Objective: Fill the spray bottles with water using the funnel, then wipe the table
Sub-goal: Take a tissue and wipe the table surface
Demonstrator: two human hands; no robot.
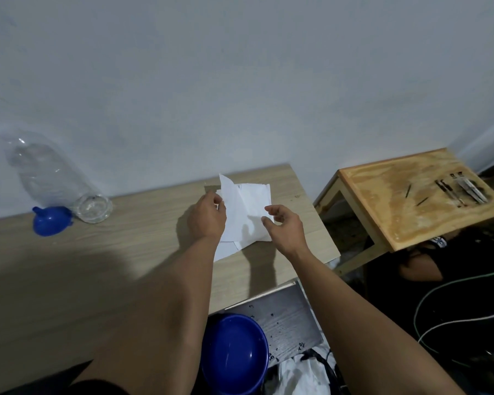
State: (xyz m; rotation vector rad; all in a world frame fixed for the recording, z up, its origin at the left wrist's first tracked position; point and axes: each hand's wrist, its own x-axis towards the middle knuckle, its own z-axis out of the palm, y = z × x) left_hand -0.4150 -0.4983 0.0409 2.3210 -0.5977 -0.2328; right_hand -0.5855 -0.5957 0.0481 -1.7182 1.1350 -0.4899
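A stack of white paper sheets (244, 212) lies near the far right end of the light wooden table (126, 252). My left hand (207, 216) pinches the left edge of the top sheet, which is lifted and partly folded up. Beside it, my right hand (285, 226) hovers over the right side of the sheets, with its fingers curled and apart and its fingertips at the paper's edge. At the far left a blue funnel (51, 220) lies on the table, mouth down. Next to the funnel, a clear plastic bottle (57, 178) leans back toward the wall.
A blue bowl (234, 354) sits on a lower grey board (285, 317) below the table's near right corner. To the right stands a small wooden stool-table (405, 201) with several thin tools on it. Cables run over the dark floor (454, 309) at right.
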